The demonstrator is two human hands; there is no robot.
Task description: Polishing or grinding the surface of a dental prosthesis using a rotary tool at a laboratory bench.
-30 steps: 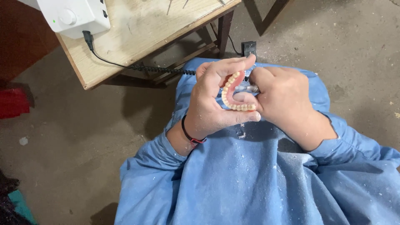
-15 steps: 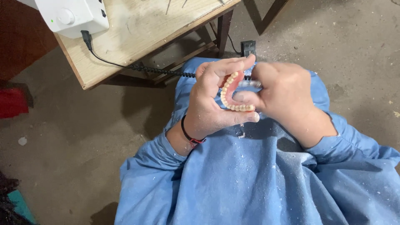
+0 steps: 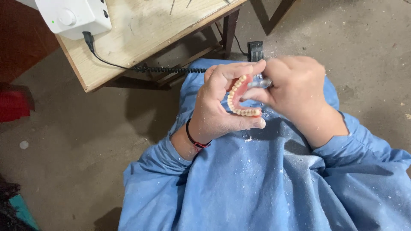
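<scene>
My left hand [image 3: 218, 107] grips a pink denture with a curved row of pale teeth [image 3: 238, 99], thumb under it and fingers over the top. My right hand [image 3: 295, 90] is closed around a slim metal handpiece [image 3: 260, 83] whose tip meets the inside of the denture arch. Both hands hover over my lap, which is covered by a blue gown [image 3: 257, 184] speckled with white dust. A dark band circles my left wrist.
A worn wooden table [image 3: 141, 34] stands at upper left with a white control box [image 3: 72, 15] on it. A coiled black cable [image 3: 162, 68] runs from the box toward my hands. A black pedal [image 3: 255, 50] lies on the concrete floor.
My right hand has shifted slightly up and right, and the handpiece tip now shows more clearly against the denture. My left hand holds the denture almost still.
</scene>
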